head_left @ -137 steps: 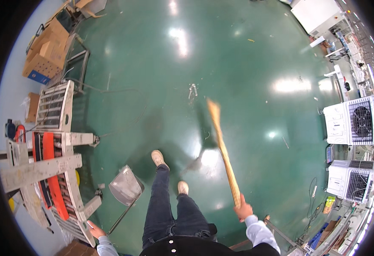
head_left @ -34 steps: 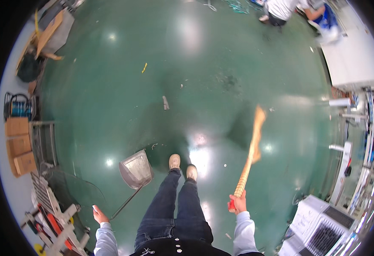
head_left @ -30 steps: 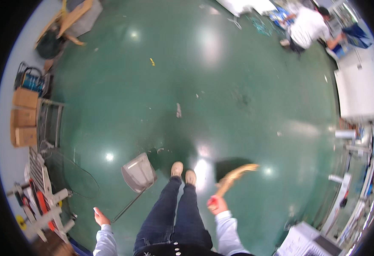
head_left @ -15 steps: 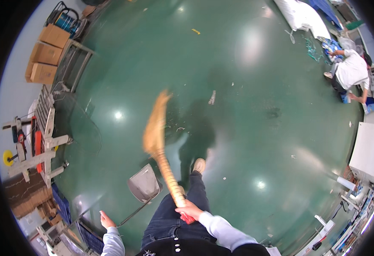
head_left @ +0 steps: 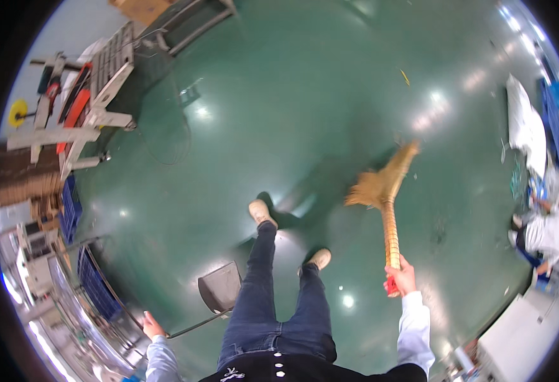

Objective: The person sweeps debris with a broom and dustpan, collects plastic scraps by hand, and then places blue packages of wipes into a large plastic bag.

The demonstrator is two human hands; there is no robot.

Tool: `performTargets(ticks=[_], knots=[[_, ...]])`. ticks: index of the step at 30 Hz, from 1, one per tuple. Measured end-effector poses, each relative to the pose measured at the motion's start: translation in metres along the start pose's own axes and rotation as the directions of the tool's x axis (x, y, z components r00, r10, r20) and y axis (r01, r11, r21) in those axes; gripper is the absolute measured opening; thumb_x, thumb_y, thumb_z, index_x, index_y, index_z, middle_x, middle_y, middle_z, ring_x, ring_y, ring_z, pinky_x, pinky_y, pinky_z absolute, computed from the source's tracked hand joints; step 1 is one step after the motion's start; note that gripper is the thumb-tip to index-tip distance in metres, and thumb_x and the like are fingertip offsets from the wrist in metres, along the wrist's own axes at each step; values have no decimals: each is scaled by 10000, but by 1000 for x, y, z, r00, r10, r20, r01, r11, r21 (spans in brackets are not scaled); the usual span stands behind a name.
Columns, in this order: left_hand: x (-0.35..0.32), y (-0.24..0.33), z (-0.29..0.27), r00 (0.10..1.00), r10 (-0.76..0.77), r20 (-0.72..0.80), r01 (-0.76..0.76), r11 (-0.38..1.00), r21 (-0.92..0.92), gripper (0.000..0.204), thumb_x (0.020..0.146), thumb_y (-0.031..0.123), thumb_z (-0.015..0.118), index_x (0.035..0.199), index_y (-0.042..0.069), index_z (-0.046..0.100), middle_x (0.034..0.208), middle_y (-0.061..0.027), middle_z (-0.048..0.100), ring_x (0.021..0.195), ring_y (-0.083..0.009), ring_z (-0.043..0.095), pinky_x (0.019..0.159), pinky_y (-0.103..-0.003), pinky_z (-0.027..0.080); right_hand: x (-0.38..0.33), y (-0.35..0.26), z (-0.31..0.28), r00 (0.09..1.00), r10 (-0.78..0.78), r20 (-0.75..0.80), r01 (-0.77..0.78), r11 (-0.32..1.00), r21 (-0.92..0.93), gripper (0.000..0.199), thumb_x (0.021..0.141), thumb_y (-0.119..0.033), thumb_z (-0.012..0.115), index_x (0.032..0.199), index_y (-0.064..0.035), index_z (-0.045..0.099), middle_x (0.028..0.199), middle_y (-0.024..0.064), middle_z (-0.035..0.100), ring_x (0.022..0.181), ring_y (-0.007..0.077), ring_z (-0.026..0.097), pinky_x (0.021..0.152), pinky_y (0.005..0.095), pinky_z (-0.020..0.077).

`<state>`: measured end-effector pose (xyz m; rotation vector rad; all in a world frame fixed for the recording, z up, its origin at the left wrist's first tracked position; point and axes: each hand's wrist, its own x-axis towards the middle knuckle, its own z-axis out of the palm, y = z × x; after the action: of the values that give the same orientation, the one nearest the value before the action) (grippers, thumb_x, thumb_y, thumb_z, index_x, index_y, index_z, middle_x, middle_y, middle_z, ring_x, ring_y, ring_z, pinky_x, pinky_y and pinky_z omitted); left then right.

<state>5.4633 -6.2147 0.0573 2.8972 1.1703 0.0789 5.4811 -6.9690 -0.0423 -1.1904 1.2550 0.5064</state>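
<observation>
Broom (head_left: pixel 389 219) has swung from ahead of the legs, half a second ago, out to the person's right; view has turned too, co-worker (head_left: pixel 545 232) now lower along the right edge. Right hand (head_left: pixel 402 277): fingers closed round the red end of the broom handle, bristles splayed ahead; can't tell if they touch the floor. Left hand (head_left: pixel 154 325): fingers curled on the rod of the dustpan (head_left: pixel 221 286), thumb up; pan just beside the left leg, same side as before. Both shoes (head_left: pixel 260 211) on glossy green floor (head_left: pixel 260 127), light reflections across it. Yellow scrap (head_left: pixel 405 77) farther out. Left edge: metal rack (head_left: pixel 112 70), blue slatted panel (head_left: pixel 98 283). Right edge: white sacks (head_left: pixel 526 127), co-worker bent low, white cabinet (head_left: pixel 521 337) below.
</observation>
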Motion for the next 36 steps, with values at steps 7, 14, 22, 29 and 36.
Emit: performTargets(ticks=[7,14,22,29,36], knots=[[78,22,75,954,-296,50,299,953,-59,602,914,493,360,817,-51,599,758,-254,607,719,-434,577,641,-483,426,-9,-111,323,857,97,506,-39,991,-125,578,803,-58,625,1310,-136,358,736,71,564,474,180,569,413,318,492],[196,90,60,943,-328,51,331,923,-195,521,923,425,417,889,-65,592,741,-222,612,668,-348,588,630,-424,443,171,-197,570,759,-70,647,518,666,-536,502,675,-184,683,1164,-141,577,691,84,607,549,170,589,480,317,479],[259,113,94,685,-723,91,704,625,-338,624,899,515,413,1074,-63,569,877,-174,620,745,-266,569,705,-364,456,152,-342,492,964,-84,251,147,959,-243,348,800,-111,651,1125,-75,531,618,39,503,470,134,498,381,298,439],[365,247,95,647,-750,140,743,577,-339,729,852,630,395,894,-70,592,672,-120,545,581,-210,435,553,-364,386,158,-476,691,805,-126,580,306,926,-223,387,841,-165,580,1194,-164,421,656,35,498,445,159,502,397,319,465],[485,438,91,890,-456,19,448,865,-226,647,888,549,421,832,-72,591,631,-100,532,576,-185,429,546,-341,380,342,-624,817,753,175,634,133,903,-408,675,721,-166,672,1338,-163,398,658,68,562,456,165,501,393,327,447]])
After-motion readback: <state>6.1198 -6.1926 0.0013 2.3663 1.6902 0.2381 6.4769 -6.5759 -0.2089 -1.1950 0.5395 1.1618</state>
